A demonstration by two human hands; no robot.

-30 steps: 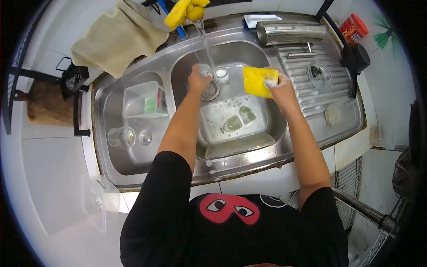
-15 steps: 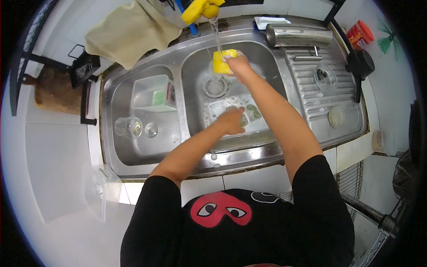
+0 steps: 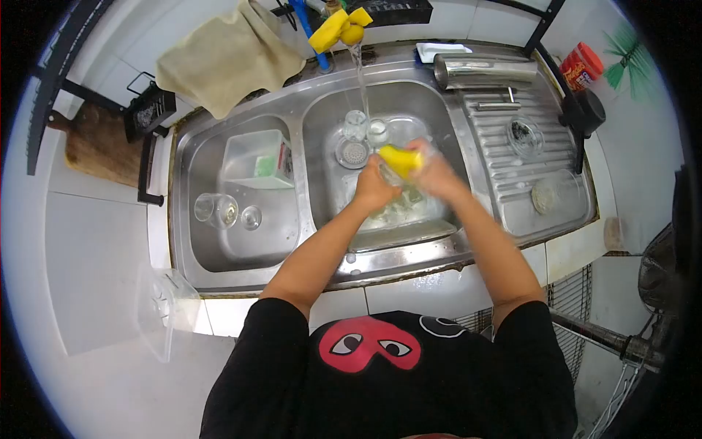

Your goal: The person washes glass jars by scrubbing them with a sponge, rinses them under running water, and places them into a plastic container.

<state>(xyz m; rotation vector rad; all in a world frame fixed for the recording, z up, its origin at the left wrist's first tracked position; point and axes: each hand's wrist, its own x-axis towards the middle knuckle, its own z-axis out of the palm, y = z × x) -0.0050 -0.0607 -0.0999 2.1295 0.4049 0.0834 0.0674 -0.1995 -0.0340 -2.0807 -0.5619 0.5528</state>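
Observation:
My right hand (image 3: 433, 174) is closed on a yellow sponge (image 3: 401, 159) over the right basin (image 3: 316, 132). Close beside it, my left hand (image 3: 376, 192) is wrapped round a small clear item (image 3: 392, 175), partly hidden by the sponge and fingers. Below both hands, a clear wet container (image 3: 409, 235) lies in the basin with greenish pieces in it. Two small glass jars (image 3: 355, 126) (image 3: 377, 132) stand near the drain (image 3: 352, 152), under the running water (image 3: 360, 73).
The left basin (image 3: 201, 252) holds a plastic box (image 3: 240, 157) and clear cups (image 3: 218, 211). On the ribbed drainboard (image 3: 497, 164) are a metal cylinder (image 3: 486, 72) and glass dishes (image 3: 525, 137). A beige cloth (image 3: 230, 62) hangs behind, left of the faucet (image 3: 341, 31).
My left hand has lifted from the container with a small clear item. The right hand has brought the sponge down from the water stream to meet it.

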